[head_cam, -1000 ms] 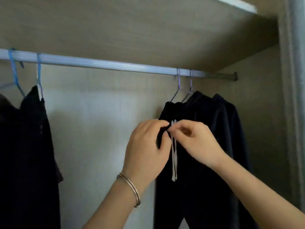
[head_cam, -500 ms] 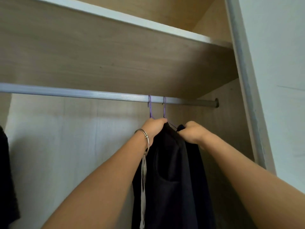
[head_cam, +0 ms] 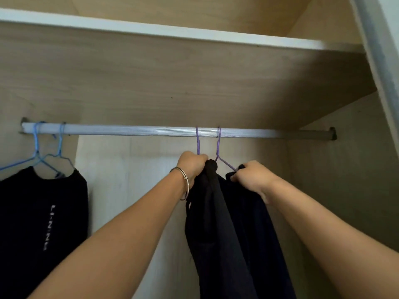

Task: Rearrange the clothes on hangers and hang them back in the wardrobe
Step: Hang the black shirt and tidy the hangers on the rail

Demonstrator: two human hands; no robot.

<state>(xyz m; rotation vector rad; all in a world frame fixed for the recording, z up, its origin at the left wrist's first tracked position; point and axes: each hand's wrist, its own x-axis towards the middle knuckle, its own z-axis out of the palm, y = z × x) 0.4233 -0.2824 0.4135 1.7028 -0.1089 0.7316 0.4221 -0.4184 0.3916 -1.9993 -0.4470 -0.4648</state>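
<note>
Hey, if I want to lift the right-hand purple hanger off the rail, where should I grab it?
Probably grip the right purple hanger by its neck just below the hook, from the front and underneath: that straight stretch shows bare between the rail and the dark garment.

The left hand [head_cam: 191, 164] and, at its 3 o'clock, the right hand [head_cam: 252, 176] each grip the top of the dark clothes [head_cam: 226, 234] on two purple hangers [head_cam: 218, 145], hooked over the rail [head_cam: 129, 131] at their 12 o'clock. At 9 o'clock, a black shirt [head_cam: 43, 212] hangs on blue hangers [head_cam: 36, 147].
</note>
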